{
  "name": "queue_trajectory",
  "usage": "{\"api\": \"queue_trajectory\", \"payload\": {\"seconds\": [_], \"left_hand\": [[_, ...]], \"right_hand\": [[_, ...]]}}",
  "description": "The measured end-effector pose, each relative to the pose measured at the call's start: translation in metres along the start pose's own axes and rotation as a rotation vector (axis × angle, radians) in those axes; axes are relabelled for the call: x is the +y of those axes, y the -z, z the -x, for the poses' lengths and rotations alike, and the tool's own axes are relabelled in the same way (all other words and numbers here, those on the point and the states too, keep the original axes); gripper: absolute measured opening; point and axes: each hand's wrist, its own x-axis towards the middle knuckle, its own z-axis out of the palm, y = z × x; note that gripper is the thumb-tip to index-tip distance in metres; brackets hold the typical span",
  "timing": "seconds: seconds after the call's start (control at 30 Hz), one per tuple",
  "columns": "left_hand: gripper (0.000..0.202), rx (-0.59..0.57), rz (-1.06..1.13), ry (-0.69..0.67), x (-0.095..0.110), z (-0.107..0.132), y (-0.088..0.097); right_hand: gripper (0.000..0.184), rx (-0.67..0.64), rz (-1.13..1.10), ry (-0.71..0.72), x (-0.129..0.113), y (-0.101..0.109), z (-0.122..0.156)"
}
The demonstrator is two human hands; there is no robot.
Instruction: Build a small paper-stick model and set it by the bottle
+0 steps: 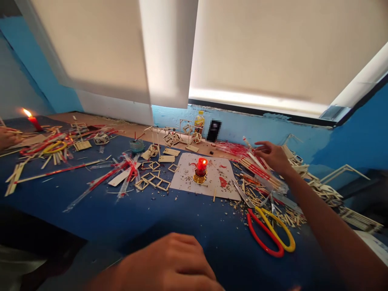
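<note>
My left hand (172, 264) is at the bottom middle, above the near edge of the blue table. Its knuckles face up and its fingers curl under, so anything in them is hidden. My right hand (271, 157) reaches out to the right side, its fingers bent and apart over a red-and-clear plastic wrapper (254, 155). Beside that wrapper lie bundled thin wooden sticks (260, 173). A lit red candle (201, 165) stands in a gold holder (199, 178) on a white sheet (184, 171). Red-and-yellow-handled scissors (266, 228) lie open nearer me.
Stick frames (156, 180) and small cube lanterns lie left of the sheet. Beyond are a jar (137, 145), a yellow-capped bottle (199, 123) and a dark phone-like object (214, 131). Another person's hand (8, 137) is at far left, near a second lit candle (34, 122).
</note>
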Motion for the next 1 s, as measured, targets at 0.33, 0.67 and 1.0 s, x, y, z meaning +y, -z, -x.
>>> {"api": "queue_trajectory", "payload": {"seconds": [0.33, 0.67, 1.0], "left_hand": [[0.019, 0.591, -0.677, 0.330, -0.089, -0.012, 0.158], [0.032, 0.442, -0.538, 0.623, -0.178, -0.043, 0.244], [0.028, 0.223, -0.498, 0.691, -0.223, -0.050, 0.241]], "right_hand": [[0.026, -0.319, 0.236, 0.207, -0.026, -0.037, 0.030], [0.031, -0.095, 0.150, 0.302, -0.139, 0.003, -0.035], [0.045, -0.319, 0.169, 0.606, -0.301, -0.038, -0.141]]}}
